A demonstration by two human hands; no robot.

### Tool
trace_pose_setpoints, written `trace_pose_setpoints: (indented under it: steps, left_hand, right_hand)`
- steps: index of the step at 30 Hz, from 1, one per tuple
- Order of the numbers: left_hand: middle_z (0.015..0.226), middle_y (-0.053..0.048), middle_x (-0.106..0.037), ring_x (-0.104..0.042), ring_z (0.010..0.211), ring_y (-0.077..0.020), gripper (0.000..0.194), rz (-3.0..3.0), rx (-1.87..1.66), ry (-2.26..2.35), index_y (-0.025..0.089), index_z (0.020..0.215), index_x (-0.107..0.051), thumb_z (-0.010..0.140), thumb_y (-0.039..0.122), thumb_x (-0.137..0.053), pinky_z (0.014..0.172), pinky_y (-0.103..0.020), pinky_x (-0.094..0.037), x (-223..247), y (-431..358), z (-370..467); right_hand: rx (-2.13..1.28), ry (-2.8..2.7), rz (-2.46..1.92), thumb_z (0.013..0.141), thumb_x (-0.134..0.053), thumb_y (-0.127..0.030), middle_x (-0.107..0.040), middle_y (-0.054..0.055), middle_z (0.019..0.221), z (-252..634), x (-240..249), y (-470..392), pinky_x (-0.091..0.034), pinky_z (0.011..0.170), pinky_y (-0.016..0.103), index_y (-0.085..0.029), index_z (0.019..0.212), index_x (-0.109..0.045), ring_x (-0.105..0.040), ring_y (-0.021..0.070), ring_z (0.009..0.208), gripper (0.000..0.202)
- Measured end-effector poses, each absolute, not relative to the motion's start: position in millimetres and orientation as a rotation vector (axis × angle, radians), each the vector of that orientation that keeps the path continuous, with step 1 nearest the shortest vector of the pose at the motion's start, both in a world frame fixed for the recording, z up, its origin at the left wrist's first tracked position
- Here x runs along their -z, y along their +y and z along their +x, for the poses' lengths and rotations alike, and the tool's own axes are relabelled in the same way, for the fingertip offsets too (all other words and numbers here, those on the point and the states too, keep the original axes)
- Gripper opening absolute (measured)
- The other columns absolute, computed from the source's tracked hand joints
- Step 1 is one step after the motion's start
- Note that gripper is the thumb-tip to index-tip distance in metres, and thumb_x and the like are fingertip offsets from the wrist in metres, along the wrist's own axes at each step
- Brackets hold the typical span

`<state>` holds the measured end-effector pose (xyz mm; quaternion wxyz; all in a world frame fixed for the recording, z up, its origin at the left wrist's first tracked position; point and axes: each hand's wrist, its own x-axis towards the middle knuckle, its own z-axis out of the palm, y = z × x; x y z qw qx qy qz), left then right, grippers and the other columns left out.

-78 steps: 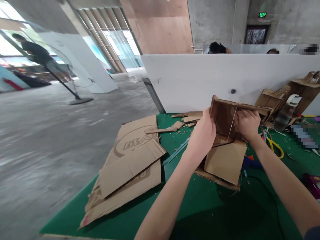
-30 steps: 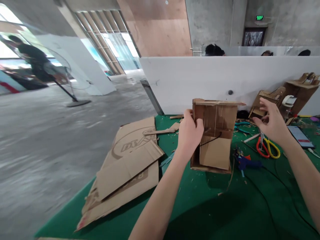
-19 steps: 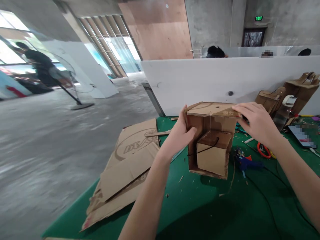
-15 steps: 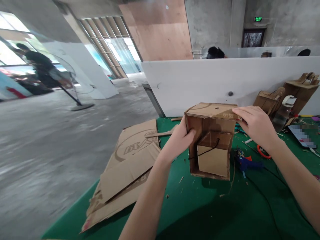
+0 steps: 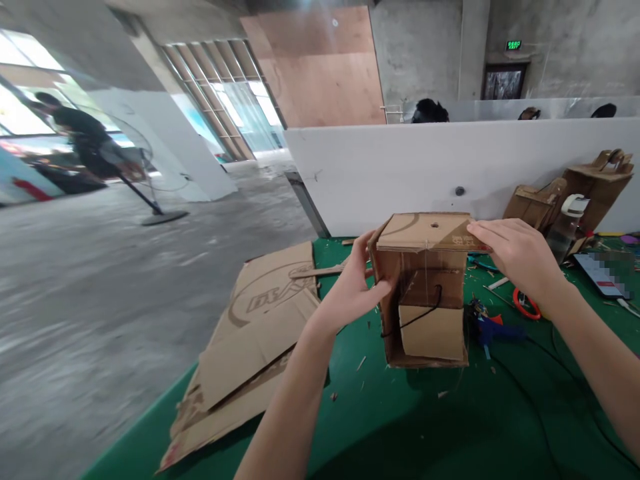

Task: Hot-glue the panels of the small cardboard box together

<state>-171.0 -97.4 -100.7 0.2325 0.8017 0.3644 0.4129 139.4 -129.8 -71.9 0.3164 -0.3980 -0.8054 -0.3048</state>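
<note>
An open-fronted cardboard box point(image 5: 393, 313) stands upright over the green table, tilted slightly. My left hand point(image 5: 353, 287) grips its left wall, thumb at the front edge and fingers behind. My right hand point(image 5: 515, 250) pinches the right end of the top cardboard panel point(image 5: 415, 230), which has a small hole. Inside the frame sits a smaller cardboard box point(image 5: 433, 332), with a black cord point(image 5: 423, 316) across its front and a thin pale string hanging from the top panel.
Flat cardboard sheets point(image 5: 260, 333) lie at left on the green table point(image 5: 380, 427). A blue glue gun point(image 5: 495, 331), red-handled scissors point(image 5: 525, 305), a phone point(image 5: 603, 275) and a bottle point(image 5: 567, 227) are at right. Behind stands a white partition point(image 5: 380, 173); a person point(image 5: 87, 137) bends far left.
The cardboard box has shifted slightly right and lower, and its top panel looks more level. Both hands have moved along with it, still holding it.
</note>
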Motion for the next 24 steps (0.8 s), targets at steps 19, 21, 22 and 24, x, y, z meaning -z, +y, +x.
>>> trace_pose_setpoints:
  steps: [19, 21, 22, 24]
  left_hand:
    - [0.156, -0.007, -0.042, -0.041, 0.145, -0.0363, 0.072, 1.528, -1.734, 0.529, 0.033, 0.117, -0.056, 0.072, 0.090, -0.056, 0.113, -0.052, -0.040, 119, -73, -149]
    - [0.151, -0.009, -0.047, -0.052, 0.137, -0.0356, 0.074, 1.389, -1.712, 0.613, 0.033, 0.121, -0.054, 0.072, 0.088, -0.059, 0.106, -0.049, -0.047, 107, -69, -141]
    - [0.148, -0.010, -0.051, -0.057, 0.131, -0.0346, 0.073, 1.346, -1.660, 0.658, 0.032, 0.125, -0.053, 0.074, 0.084, -0.061, 0.101, -0.048, -0.050, 102, -68, -138]
    - [0.139, -0.012, -0.060, -0.066, 0.117, -0.0316, 0.069, 1.301, -1.519, 0.733, 0.029, 0.130, -0.050, 0.079, 0.073, -0.065, 0.092, -0.044, -0.054, 92, -70, -133]
  right_hand:
    - [0.302, -2.042, -0.941, 0.078, -0.044, 0.004, -0.067, 0.008, 0.134, 155, 87, -134, -0.055, 0.099, 0.039, -0.022, 0.135, -0.057, -0.065, 0.0225, 0.121, 0.064]
    - [0.287, -2.031, -0.933, 0.076, -0.045, 0.004, -0.068, 0.008, 0.133, 155, 91, -136, -0.055, 0.099, 0.039, -0.022, 0.133, -0.059, -0.065, 0.0230, 0.122, 0.064]
    - [0.284, -2.027, -0.933, 0.076, -0.046, 0.003, -0.068, 0.008, 0.133, 155, 92, -137, -0.055, 0.100, 0.039, -0.022, 0.132, -0.059, -0.064, 0.0234, 0.123, 0.063]
    - [0.289, -2.028, -0.944, 0.076, -0.047, 0.002, -0.067, 0.008, 0.134, 156, 93, -140, -0.055, 0.101, 0.041, -0.023, 0.132, -0.059, -0.064, 0.0243, 0.124, 0.062]
